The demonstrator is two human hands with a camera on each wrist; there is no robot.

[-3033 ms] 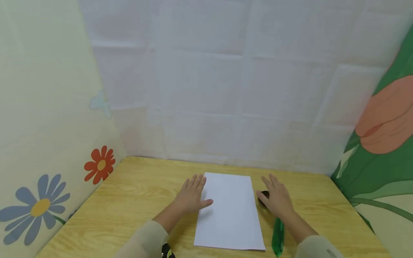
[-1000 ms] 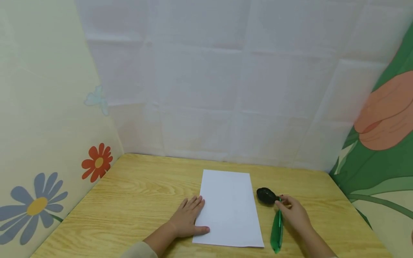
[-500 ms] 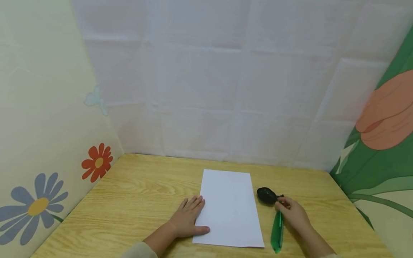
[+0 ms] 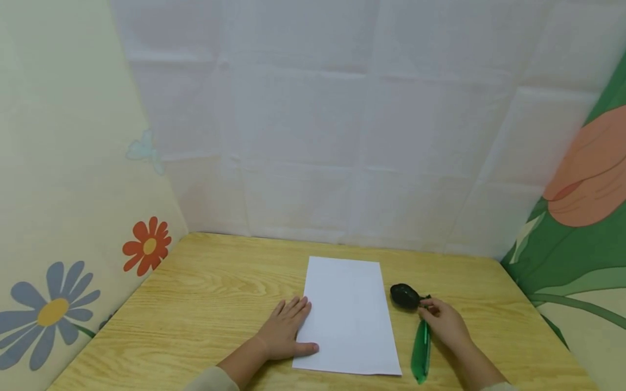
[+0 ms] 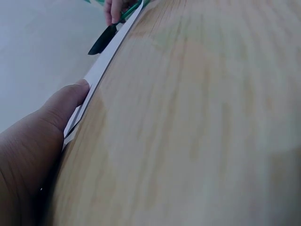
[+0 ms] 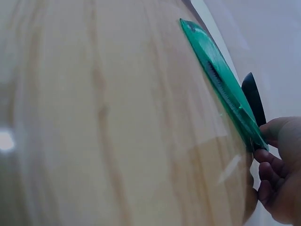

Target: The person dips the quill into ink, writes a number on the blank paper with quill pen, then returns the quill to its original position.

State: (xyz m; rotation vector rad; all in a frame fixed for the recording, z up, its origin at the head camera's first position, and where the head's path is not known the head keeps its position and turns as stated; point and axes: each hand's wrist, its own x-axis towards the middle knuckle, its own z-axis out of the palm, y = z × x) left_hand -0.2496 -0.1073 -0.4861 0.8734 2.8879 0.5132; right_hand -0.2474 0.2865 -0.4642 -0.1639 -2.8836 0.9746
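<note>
The left hand (image 4: 282, 329) lies flat with straight fingers on the wooden surface (image 4: 205, 304), its thumb pressing the near left edge of a white sheet of paper (image 4: 346, 315). Just right of the sheet, the right hand (image 4: 444, 321) pinches the green pen (image 4: 420, 347) near its black, rounded end (image 4: 404, 296).
</note>
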